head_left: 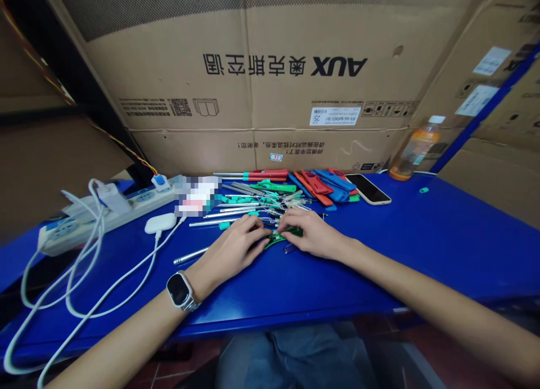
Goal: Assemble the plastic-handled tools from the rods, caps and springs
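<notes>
Fingertips of the left hand (pixel 236 244) and the right hand (pixel 313 233) pinch a green plastic casing (pixel 276 241) from its two ends, near the middle of the blue tabletop (pixel 358 287); the fingers cover much of it, so whether it touches the surface I cannot tell; a clear purplish tube (pixel 289 247) lies just beside the right thumb. Beyond the hands spreads a loose pile of silver metal tubes (pixel 213 222) and teal caps (pixel 225 226); blue handle casings (pixel 337 187) and red ones are heaped behind it, next to a smartphone (pixel 369 188) lying flat; a drink bottle (pixel 415 151) leans against the printed cardboard (pixel 278 104); a smartwatch (pixel 179 290) circles the left wrist; a white power strip (pixel 143 197) and looping white cables (pixel 98 240) occupy the left side.
</notes>
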{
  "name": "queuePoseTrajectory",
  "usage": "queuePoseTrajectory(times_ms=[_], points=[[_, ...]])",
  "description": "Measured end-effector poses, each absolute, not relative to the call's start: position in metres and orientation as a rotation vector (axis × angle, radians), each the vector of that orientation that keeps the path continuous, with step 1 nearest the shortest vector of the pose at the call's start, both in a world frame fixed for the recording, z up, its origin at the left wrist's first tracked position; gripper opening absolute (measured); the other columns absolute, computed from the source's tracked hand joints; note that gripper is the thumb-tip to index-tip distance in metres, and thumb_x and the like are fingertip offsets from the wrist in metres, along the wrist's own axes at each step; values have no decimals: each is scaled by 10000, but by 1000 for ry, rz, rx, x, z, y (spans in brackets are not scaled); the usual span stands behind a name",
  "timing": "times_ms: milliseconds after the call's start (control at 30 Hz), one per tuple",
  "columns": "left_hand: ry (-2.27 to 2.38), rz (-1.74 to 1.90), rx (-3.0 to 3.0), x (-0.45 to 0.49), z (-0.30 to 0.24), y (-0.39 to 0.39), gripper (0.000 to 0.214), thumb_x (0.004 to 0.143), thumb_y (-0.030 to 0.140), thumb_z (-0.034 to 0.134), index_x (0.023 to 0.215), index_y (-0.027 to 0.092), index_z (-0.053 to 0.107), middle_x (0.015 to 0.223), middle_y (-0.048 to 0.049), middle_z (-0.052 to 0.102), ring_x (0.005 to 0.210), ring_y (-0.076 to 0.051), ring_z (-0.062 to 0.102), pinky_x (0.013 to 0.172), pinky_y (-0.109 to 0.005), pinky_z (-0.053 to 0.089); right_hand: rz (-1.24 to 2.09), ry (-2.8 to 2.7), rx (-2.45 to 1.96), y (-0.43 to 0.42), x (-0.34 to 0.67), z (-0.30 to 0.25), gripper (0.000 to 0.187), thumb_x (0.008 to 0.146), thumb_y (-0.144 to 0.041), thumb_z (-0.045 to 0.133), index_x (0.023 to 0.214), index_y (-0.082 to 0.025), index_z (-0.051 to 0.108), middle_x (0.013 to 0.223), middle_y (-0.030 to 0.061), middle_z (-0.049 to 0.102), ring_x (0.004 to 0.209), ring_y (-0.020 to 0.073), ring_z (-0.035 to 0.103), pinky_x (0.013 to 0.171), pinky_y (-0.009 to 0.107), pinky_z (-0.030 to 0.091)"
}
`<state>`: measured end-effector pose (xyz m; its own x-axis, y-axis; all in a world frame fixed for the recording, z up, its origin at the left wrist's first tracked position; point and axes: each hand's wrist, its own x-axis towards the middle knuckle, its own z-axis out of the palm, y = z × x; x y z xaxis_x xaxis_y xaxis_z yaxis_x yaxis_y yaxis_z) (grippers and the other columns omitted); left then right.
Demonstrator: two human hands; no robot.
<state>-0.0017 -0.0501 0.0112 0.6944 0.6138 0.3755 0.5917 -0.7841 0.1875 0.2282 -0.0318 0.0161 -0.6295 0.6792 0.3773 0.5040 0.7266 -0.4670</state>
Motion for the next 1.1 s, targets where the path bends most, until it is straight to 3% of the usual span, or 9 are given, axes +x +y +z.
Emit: queuePoseTrajectory(times_ms=[333,600,867,1100], points=[[1096,768,2627,-2,15,-47,222,966,340,519,1079,191,639,1027,-73,575,977,-229,574,889,-394,488,291,-2449,-790,-31,229,20,125,894,-112,578,991,-164,637,976,81,681,965,212,609,871,365,496],[1034,863,2453,7,16,-36,145,928,301,590,861,186,647,855,-28,631,855,-198,602,796,-346,476,166,-2391,-660,-36,231,23,147,928,-132,533,1036,-167,626,989,90,668,971,213,600,885,391,506],[1046,627,2606,-6,13,-48,300,911,408,616,1154,233,598,1149,-65,594,1101,-251,571,960,-410,467,214,-2430,-785,-35,237,17,154,893,-108,590,984,-162,701,961,78,688,938,203,631,872,371,524],[1072,586,2587,-9,9,-49,304,928,426,591,1171,244,601,1153,-61,592,1116,-250,568,978,-412,475,356,-2362,-859,-34,236,11,147,869,-103,609,897,-182,730,931,59,709,908,193,654,840,349,521]])
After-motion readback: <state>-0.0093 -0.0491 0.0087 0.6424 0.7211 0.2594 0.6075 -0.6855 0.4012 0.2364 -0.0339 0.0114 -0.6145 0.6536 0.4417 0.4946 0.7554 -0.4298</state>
